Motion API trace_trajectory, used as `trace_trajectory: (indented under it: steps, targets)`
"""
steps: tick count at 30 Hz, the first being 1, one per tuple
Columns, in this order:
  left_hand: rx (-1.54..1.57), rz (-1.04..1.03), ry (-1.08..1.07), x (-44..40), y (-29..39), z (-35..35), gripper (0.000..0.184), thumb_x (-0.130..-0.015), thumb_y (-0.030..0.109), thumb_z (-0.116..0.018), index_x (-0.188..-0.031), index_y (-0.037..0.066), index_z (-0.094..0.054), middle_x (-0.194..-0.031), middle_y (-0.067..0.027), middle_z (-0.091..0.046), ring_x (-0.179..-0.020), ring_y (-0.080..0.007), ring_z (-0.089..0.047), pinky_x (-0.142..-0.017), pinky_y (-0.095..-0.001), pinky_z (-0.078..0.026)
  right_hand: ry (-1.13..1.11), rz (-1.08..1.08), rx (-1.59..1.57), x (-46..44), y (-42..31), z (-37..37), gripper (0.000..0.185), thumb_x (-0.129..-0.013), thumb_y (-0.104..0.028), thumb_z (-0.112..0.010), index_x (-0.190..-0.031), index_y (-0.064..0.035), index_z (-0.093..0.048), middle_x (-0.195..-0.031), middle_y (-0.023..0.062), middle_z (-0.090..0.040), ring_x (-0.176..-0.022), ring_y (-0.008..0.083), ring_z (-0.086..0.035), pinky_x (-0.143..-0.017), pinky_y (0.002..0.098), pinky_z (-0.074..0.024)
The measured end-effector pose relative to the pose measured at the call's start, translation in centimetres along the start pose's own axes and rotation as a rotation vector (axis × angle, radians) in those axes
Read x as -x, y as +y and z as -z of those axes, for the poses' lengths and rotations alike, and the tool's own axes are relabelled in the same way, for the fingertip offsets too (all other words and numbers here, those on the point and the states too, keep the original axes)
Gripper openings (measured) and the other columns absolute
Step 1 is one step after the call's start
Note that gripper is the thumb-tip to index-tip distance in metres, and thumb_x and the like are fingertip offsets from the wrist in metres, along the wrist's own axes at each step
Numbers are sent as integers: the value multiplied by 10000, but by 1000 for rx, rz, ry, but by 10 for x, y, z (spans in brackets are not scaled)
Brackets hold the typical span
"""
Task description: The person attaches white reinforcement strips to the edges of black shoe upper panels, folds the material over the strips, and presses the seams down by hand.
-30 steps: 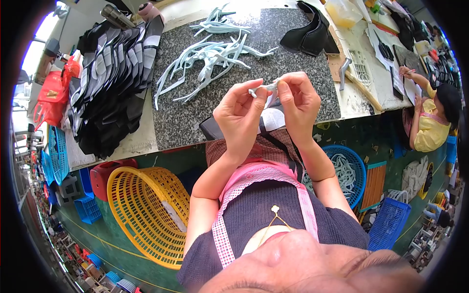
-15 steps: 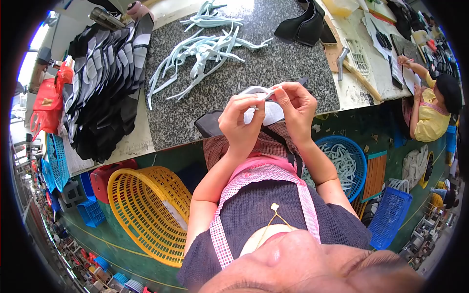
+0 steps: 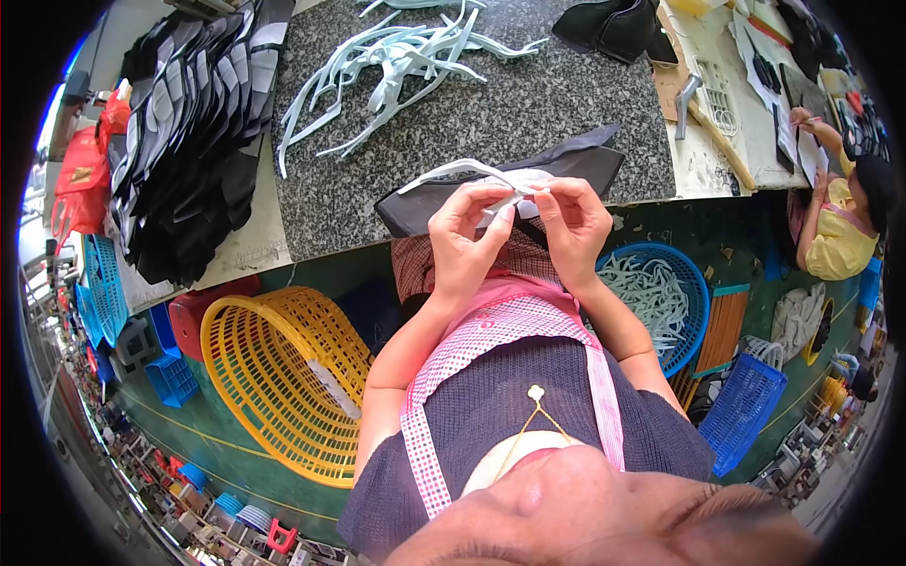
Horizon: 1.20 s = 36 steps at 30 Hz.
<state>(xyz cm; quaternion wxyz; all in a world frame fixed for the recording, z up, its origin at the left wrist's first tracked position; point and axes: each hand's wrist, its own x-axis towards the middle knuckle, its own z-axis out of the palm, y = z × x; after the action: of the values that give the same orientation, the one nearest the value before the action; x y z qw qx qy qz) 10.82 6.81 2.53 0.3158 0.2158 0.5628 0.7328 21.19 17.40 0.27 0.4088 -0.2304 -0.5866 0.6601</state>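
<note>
At the table's front edge, my left hand (image 3: 464,238) and my right hand (image 3: 575,231) are close together, thumbs and fingertips pinched on a pale foam-like strip (image 3: 455,169). One end of the strip curves out to the left past my left hand. Beneath lies a black, flat, cut piece (image 3: 408,209) with a white patch, partly covered by my hands. Farther back on the granite slab (image 3: 585,108) is a tangled pile of pale blue-white strips (image 3: 389,87). The exact spot where my fingertips meet the strip is partly hidden.
Stacked black-and-grey pieces (image 3: 193,141) line the left. Black shaped pieces (image 3: 606,28) and a hammer-like tool (image 3: 687,104) are at back right. Below stand a yellow basket (image 3: 226,396) and a blue basket (image 3: 700,311) of strips. A co-worker in yellow (image 3: 835,241) sits at right.
The strip now extends farther out to the left of my fingers, and more of the black piece shows. The view has shifted slightly. Both hands keep their pinch.
</note>
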Motion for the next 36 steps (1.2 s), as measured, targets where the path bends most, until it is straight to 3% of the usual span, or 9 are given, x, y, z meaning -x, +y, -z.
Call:
trace_trajectory:
  steps: [4,10,15,19,25,28,30,34,36]
  targets:
    - [6,81,9,2,-1,1,192,-913,0,-766,-1089,-54,-711,-1062,-79,-725,-964,-128,-706,-865,-262,-569,-49,151,145,0,1,2,120,-948,-16,-737,-1049,16,-681,-1033,102,-744,-935,157,-712,-829,277,-555]
    - [-134,86,51,3,4,-2,99,-920,-3,-762,-1009,-46,-757,-983,-93,-751,-910,-133,-721,-811,-257,-580,-81,221,280,4,3,7,138,-901,-1,-767,-1023,-12,-704,-1005,96,-759,-940,187,-734,-833,304,-564]
    - [-330,-148,78,7,-13,1,113,-889,4,-773,-1000,-17,-761,-955,-94,-754,-849,-149,-715,-751,-275,-568,-139,275,313,9,7,10,177,-882,11,-782,-1030,-20,-690,-1006,100,-758,-964,194,-740,-854,312,-570]
    - [-491,-303,109,10,-18,-1,123,-858,14,-778,-972,-4,-737,-930,-98,-742,-806,-181,-700,-722,-302,-554,-86,189,200,15,9,4,238,-864,43,-792,-1038,-22,-643,-1002,125,-752,-967,186,-732,-866,312,-574]
    - [-537,-329,122,13,-23,0,123,-851,-5,-749,-927,-7,-653,-892,-75,-681,-805,-186,-665,-722,-310,-536,-86,96,4,20,12,0,312,-899,84,-723,-1099,-38,-517,-1028,116,-685,-963,146,-686,-891,296,-556]
    - [-234,-170,110,15,-33,3,121,-854,-14,-733,-918,-4,-630,-886,-75,-646,-811,-189,-635,-739,-305,-521,-37,-77,-252,20,7,-6,335,-928,83,-674,-1157,-49,-469,-1045,87,-628,-975,123,-650,-906,289,-541]
    - [-238,-209,122,16,-33,1,116,-859,-10,-732,-913,-1,-629,-889,-75,-636,-819,-185,-623,-752,-301,-513,-38,-134,-283,20,1,-8,345,-949,73,-647,-1201,-53,-449,-1049,70,-598,-984,111,-630,-915,286,-531]
    - [-391,-402,108,16,-33,4,106,-881,-37,-700,-946,-5,-622,-944,-63,-605,-867,-131,-596,-768,-247,-489,-198,79,98,21,1,-1,312,-906,-7,-755,-1187,3,-617,-1090,78,-636,-1003,144,-666,-873,286,-561]
    - [-459,-431,121,17,-31,4,118,-861,-49,-713,-934,-6,-632,-954,-67,-631,-863,-142,-607,-756,-249,-490,-140,112,218,19,-1,-2,218,-852,-20,-801,-1053,1,-719,-1026,89,-707,-950,182,-711,-828,301,-572]
